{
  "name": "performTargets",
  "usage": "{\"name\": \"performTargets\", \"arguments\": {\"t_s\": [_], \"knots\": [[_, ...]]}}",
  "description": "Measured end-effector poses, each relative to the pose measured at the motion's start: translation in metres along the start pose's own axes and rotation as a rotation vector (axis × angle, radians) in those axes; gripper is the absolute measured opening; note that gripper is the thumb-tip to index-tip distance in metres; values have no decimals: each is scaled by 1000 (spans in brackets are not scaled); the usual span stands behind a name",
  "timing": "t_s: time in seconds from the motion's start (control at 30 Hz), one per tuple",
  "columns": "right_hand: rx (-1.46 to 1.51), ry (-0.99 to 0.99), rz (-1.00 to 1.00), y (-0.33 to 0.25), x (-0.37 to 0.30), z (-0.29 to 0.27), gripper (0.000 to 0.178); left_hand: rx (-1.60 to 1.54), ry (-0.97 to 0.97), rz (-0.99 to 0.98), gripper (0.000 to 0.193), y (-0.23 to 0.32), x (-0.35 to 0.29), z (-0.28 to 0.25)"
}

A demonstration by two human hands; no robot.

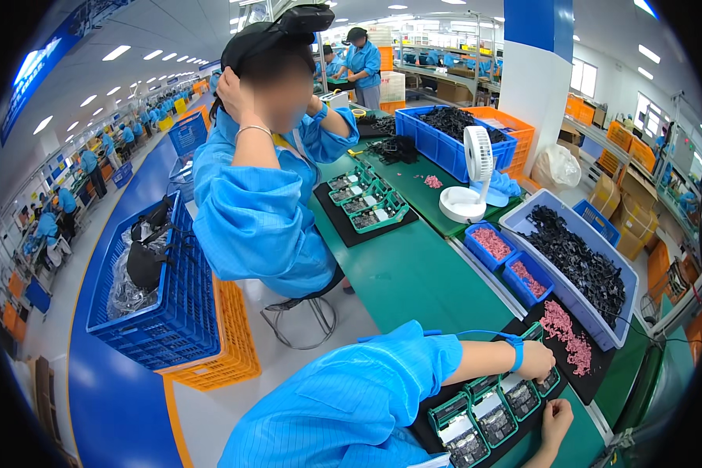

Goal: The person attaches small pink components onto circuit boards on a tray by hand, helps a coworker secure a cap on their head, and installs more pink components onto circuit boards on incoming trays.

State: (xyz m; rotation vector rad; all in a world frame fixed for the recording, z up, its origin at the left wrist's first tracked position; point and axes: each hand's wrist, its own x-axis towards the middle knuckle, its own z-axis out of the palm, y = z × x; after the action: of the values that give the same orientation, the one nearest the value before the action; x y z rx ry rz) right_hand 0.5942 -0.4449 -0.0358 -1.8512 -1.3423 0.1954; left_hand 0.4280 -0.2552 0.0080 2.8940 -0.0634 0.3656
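My left hand [537, 360], with a blue wrist strap [516, 353], reaches across to the far end of a row of green trays [449, 413]. Its fingers are pinched together over the last tray, and whatever they hold is too small to make out. Dark circuit boards [497, 427] and pale flat parts sit in these trays, which rest on a black mat. My right hand [555, 421] is beside the row's near right edge, fingers curled; anything inside them is hidden. Small pink pieces [567, 335] lie heaped on black matting just beyond my left hand.
A grey bin [628, 292] of black parts and two blue boxes [550, 296] of pink pieces stand beyond. A white fan [478, 156] is farther back. At left, a co-worker [265, 203] sits with raised hands near more green trays [382, 217]. Stacked crates [164, 327] stand on the floor.
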Motion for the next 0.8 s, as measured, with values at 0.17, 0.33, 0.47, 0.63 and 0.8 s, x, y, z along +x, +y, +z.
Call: {"name": "performTargets", "arguments": {"t_s": [0.17,0.33,0.47,0.63,0.8], "knots": [[5,0,13,-4,0,-1,10,-11,-13,-35,13,1,0,1],[-15,-5,0,-3,-1,-2,9,12,-41,-22,14,3,-1,-2],[-15,-1,-7,-3,-1,-1,9,19,-39,-8,14,4,-2,-4],[1,-5,-5,-3,1,-1,8,31,-47,-9,14,2,-2,-5],[3,1,-12,-1,3,0,8,-14,-30,-30,13,1,-2,-7]]}}
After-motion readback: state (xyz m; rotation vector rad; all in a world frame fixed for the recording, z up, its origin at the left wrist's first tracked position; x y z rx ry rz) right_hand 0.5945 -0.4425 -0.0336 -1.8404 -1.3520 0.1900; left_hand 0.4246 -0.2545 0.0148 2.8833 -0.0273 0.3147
